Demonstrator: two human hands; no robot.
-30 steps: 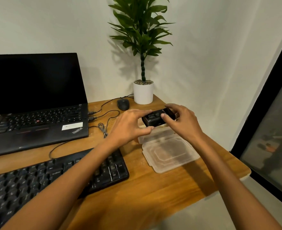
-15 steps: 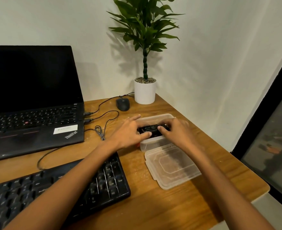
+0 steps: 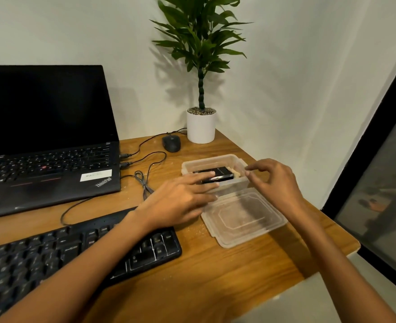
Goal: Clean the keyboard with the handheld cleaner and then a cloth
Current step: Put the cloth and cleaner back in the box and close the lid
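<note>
While cleaner (image 3: pixel 220 174) lies in tub (image 3: pixel 215 157) between my hands, left hand (image 3: pixel 178 203), fingers straight, apparently steadies it; right hand (image 3: pixel 278 183) hovers half-curled, empty.

"ThinkPad" logo (image 3: pixel 103 182) on laptop (image 3: pixel 50 141) palm rest, lower right corner. White sticker (image 3: pixel 95 175) beside it: print too small to read. Keyboard (image 3: pixel 29 259) key legends blurred. Mark on black cleaner (image 3: pixel 215 174) illegible.

wall (image 3: pixel 285 89) white | desk (image 3: pixel 215 287) wood | window (image 3: pixel 383 183) R, blk-framed | floor (image 3: pixel 309 306) grey
</note>
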